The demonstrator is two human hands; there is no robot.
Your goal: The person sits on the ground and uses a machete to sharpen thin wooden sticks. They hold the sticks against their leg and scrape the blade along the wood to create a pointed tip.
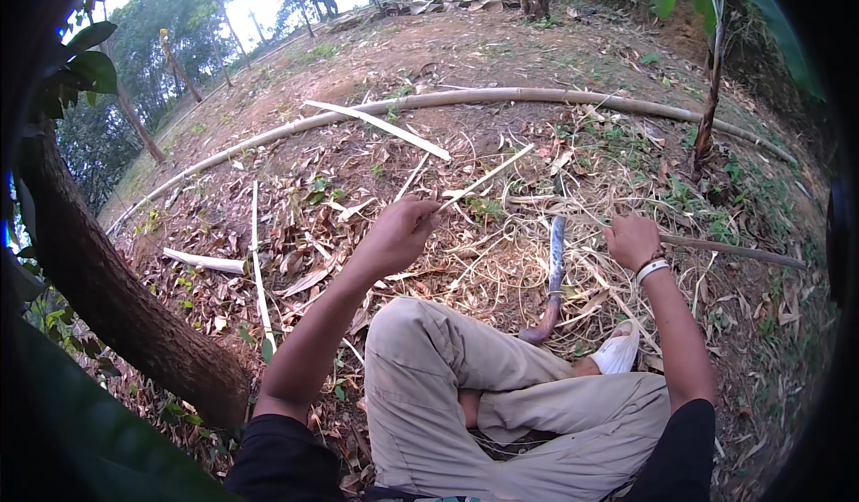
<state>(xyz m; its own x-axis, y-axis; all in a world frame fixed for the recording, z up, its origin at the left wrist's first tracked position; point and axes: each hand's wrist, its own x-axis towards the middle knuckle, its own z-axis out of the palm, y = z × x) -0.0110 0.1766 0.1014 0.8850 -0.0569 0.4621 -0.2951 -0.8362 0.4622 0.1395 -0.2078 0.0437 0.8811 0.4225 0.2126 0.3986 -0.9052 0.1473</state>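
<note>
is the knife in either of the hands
No, the knife lies between the left hand and the right hand, with a visible gap on each side.

The left hand [404,233] pinches, thumb against fingers. The right hand [632,241] curls, its back turned up and fingertips hidden. Both forearms [329,325] extend forward, well apart.

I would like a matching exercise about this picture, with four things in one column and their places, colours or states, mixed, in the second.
1. Left hand
2. Knife
3. Long pole
4. Shoe

A. Stretching across the ground, farther off than the other three
B. White
C. Holding a thin pale strip
D. Lying with its curved handle nearer the body

Pairs: 1-C; 2-D; 3-A; 4-B
</note>
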